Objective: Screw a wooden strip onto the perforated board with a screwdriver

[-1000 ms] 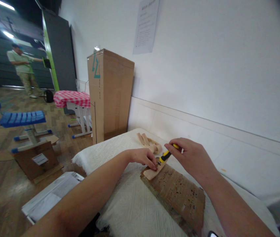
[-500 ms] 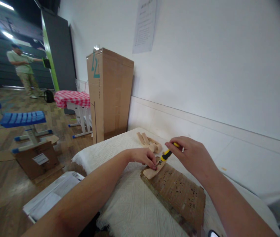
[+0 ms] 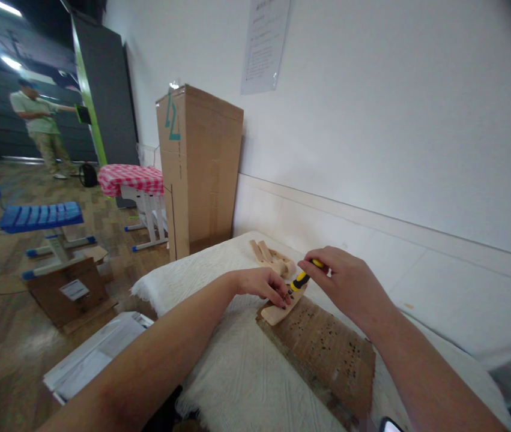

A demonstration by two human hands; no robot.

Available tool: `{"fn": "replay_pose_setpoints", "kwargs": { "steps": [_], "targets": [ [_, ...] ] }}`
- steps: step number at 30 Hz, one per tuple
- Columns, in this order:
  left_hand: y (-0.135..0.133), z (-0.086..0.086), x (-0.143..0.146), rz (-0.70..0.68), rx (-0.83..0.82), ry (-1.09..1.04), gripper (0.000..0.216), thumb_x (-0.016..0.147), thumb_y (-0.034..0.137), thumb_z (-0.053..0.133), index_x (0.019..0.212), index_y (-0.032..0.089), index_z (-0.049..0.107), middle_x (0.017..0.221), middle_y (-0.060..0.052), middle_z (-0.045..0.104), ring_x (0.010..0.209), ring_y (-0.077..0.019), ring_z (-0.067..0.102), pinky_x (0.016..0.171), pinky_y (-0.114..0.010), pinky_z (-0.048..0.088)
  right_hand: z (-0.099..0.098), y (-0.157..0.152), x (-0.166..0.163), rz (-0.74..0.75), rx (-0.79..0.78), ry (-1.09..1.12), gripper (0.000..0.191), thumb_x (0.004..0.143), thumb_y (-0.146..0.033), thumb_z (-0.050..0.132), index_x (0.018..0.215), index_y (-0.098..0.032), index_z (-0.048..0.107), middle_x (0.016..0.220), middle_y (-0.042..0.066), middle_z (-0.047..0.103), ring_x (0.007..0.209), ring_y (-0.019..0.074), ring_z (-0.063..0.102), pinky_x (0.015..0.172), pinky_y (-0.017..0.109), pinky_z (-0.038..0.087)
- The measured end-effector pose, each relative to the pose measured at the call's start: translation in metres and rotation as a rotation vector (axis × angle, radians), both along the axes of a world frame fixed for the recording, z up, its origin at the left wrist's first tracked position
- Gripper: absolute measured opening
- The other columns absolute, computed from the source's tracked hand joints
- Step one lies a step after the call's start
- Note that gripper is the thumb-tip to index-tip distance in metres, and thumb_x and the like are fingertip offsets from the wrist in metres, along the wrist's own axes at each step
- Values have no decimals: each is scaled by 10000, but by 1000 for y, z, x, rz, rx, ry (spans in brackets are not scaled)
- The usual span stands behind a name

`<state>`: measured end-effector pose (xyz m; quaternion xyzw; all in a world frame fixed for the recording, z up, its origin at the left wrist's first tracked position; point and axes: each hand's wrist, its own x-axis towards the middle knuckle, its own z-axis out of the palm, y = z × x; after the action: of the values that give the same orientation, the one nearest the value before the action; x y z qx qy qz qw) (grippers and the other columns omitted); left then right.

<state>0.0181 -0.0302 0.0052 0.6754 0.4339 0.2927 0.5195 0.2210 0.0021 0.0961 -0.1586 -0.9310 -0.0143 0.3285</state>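
My right hand (image 3: 343, 273) grips a yellow-and-black screwdriver (image 3: 301, 280) by its handle, the shaft slanting down to the left. Its tip meets a pale, curved wooden piece (image 3: 275, 315) that lies on the far left end of a worn brown board (image 3: 327, 354) full of small dark holes. Close by the tip, my left hand (image 3: 266, 285) rests on the wooden piece with thumb and fingers pinched together. Whatever is between those fingertips is too small to make out. Behind my left hand lie more pale wooden pieces (image 3: 264, 255).
A white fringed cloth (image 3: 192, 288) covers the table, which stands against a white wall. A tall cardboard box (image 3: 201, 174) rises beyond it. To the left are a blue stool (image 3: 41, 216), a flat white box (image 3: 97, 354) and a standing person (image 3: 41, 123). A phone edge (image 3: 389, 425) shows below.
My right hand and the screwdriver handle have shifted slightly left. My left fingers stay pinched at the tip, and the wooden piece keeps its place on the board.
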Motion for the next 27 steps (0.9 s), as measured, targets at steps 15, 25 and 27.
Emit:
{"fn": "replay_pose_setpoints", "kwargs": {
  "steps": [15, 25, 27],
  "targets": [
    [-4, 4, -3, -23, -92, 58, 300, 649, 366, 729, 923, 243, 733, 805, 2, 662, 581, -77, 400, 465, -225, 202, 0, -3, -1, 2, -27, 7, 251, 898, -359, 448, 800, -199, 615, 774, 43, 652, 713, 160, 601, 685, 291, 447],
    [-2, 0, -5, -40, -101, 46, 224, 681, 316, 700, 886, 234, 739, 811, 4, 662, 623, -82, 432, 471, -209, 220, -1, 1, 1, -23, -51, -37, 261, 908, -361, 444, 817, -194, 622, 810, 47, 657, 741, 158, 603, 699, 284, 443],
    [-1, -1, -5, -43, -99, 44, 230, 680, 328, 703, 884, 228, 738, 809, 2, 663, 628, -84, 440, 473, -206, 226, -1, 1, 1, -20, -49, -42, 269, 909, -364, 439, 815, -194, 626, 794, 45, 655, 728, 157, 601, 688, 286, 445]
  ]
}}
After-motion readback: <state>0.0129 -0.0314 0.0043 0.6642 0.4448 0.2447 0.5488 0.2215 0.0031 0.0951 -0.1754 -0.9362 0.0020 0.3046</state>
